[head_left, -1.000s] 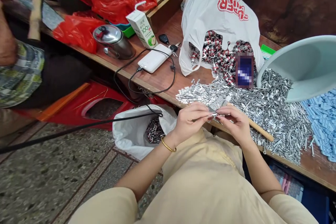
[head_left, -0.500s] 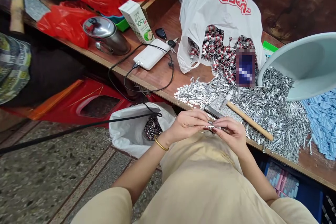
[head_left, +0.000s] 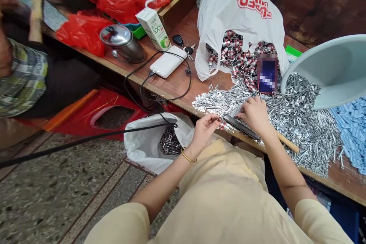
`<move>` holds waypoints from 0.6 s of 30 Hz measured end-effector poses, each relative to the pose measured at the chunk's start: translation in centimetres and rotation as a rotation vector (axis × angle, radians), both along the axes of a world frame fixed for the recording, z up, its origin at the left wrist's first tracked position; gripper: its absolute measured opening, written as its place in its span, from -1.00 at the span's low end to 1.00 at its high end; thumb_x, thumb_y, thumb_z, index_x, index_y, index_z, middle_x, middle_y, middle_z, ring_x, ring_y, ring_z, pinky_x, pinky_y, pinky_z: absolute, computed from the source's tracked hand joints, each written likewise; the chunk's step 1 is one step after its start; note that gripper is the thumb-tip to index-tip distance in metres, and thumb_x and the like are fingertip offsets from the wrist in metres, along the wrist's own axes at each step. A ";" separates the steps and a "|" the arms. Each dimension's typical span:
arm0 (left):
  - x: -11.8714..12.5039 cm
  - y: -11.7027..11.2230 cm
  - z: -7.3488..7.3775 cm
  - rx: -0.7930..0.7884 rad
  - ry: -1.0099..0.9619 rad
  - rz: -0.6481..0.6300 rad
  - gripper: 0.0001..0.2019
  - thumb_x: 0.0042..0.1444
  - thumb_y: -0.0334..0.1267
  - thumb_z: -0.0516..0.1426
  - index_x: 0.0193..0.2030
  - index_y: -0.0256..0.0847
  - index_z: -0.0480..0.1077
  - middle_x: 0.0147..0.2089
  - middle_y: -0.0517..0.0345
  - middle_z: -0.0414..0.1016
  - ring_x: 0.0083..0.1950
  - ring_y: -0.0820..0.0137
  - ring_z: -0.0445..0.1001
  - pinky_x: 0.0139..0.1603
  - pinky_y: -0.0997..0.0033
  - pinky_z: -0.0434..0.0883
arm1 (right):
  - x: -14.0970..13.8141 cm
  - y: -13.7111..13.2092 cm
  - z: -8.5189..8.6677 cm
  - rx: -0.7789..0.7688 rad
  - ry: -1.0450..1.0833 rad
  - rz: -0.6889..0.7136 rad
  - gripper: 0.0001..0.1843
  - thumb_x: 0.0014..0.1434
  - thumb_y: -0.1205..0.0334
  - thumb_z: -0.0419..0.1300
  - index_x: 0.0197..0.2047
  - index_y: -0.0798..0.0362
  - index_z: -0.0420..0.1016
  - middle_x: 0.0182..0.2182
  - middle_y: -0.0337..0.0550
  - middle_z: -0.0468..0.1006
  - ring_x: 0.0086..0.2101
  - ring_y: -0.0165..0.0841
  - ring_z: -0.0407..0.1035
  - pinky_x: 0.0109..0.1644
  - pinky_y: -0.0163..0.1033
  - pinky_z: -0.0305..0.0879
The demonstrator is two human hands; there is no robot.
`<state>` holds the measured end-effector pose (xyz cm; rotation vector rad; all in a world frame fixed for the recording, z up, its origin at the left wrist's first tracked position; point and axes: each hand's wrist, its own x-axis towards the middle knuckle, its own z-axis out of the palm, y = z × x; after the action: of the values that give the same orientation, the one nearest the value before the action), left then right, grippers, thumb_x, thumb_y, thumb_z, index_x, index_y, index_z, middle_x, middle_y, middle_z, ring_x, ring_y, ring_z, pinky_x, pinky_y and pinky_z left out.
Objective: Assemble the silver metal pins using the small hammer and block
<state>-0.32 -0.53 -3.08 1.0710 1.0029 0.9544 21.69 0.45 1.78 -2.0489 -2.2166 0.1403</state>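
Along the bench (head_left: 185, 26), picking from the heap of metal pieces (head_left: 303, 133), it seems.
Left hand (head_left: 207, 129) pinches a red-and-silver piece (head_left: 224, 126) by the edge; right hand (head_left: 254, 113) reaches into the heap, grip unclear. Singling one out calls for fine fingertips.

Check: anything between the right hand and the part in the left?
Yes: in this view, a dark tool at the bench edge lies between the right hand and the red-and-silver part in the left hand.

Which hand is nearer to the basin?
The right: the right hand is at the metal parts, left of the basin; the left hand is farther left, holding a small piece.
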 end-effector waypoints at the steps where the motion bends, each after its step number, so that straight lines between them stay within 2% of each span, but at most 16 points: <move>1: -0.1 0.2 0.0 -0.005 -0.004 -0.008 -0.64 0.08 0.04 0.32 -0.24 -0.25 0.49 -0.32 0.14 0.55 -0.37 0.43 0.49 -0.27 0.39 0.53 | 0.0 0.9 -0.1 -0.045 -0.072 0.034 -0.72 0.24 0.08 0.33 -0.43 0.06 0.58 -0.27 0.11 0.58 -0.08 -0.02 0.30 -0.05 0.01 0.19; 4: -0.1 0.4 -0.1 -0.018 -0.019 -0.026 -0.62 0.03 0.05 0.35 -0.25 -0.25 0.50 -0.33 0.15 0.55 -0.37 0.43 0.49 -0.28 0.39 0.54 | -0.4 2.8 -0.4 -0.146 -0.148 0.112 -0.76 0.16 0.17 0.39 -0.49 0.07 0.56 -0.32 0.07 0.59 -0.14 -0.07 0.32 -0.10 -0.06 0.15; 7: 0.0 0.8 -0.2 -0.021 -0.020 -0.049 -0.63 -0.01 0.03 0.37 -0.28 -0.26 0.51 -0.35 0.16 0.54 -0.36 0.43 0.49 -0.28 0.39 0.53 | -0.5 3.0 0.0 -0.210 -0.148 0.173 -0.81 0.18 0.27 0.35 -0.47 0.07 0.56 -0.30 0.05 0.60 -0.16 -0.11 0.34 -0.14 -0.10 0.13; 10: 0.1 1.3 -0.1 -0.012 -0.012 -0.058 -0.64 0.00 0.01 0.37 -0.29 -0.25 0.50 -0.37 0.17 0.54 -0.36 0.44 0.48 -0.27 0.41 0.52 | -0.2 2.0 0.7 -0.130 -0.126 0.184 -0.85 0.27 0.32 0.22 -0.32 0.09 0.60 -0.22 0.06 0.59 -0.15 -0.12 0.32 -0.13 -0.08 0.14; 14: 0.4 1.6 0.3 -0.012 -0.038 -0.040 -0.66 0.05 0.01 0.33 -0.27 -0.24 0.47 -0.36 0.18 0.54 -0.37 0.43 0.50 -0.24 0.38 0.53 | -0.5 -0.3 1.0 0.008 -0.104 0.112 -0.76 0.34 0.37 0.08 -0.22 0.10 0.60 -0.16 0.15 0.56 -0.11 -0.05 0.29 -0.06 0.00 0.19; 16: 0.8 1.3 0.5 0.009 -0.031 -0.017 -0.67 0.07 0.00 0.32 -0.26 -0.24 0.46 -0.34 0.17 0.54 -0.36 0.42 0.51 -0.22 0.37 0.53 | -1.2 -1.4 1.0 0.052 0.026 0.081 -0.79 0.35 0.33 0.09 -0.17 0.10 0.58 -0.10 0.17 0.56 -0.08 -0.04 0.31 -0.03 0.02 0.23; 18: 1.3 0.7 0.6 0.066 0.003 0.035 -0.70 0.12 -0.02 0.29 -0.24 -0.24 0.47 -0.29 0.13 0.55 -0.31 0.40 0.53 -0.19 0.37 0.52 | -2.2 -2.6 0.8 0.074 0.285 0.071 -0.82 0.35 0.23 0.15 -0.07 0.08 0.54 -0.07 0.11 0.57 -0.10 -0.10 0.36 -0.05 -0.03 0.30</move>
<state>0.95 0.18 -2.44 1.1131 1.0014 1.0209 19.51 -2.12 2.60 -1.7870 -2.0864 0.3295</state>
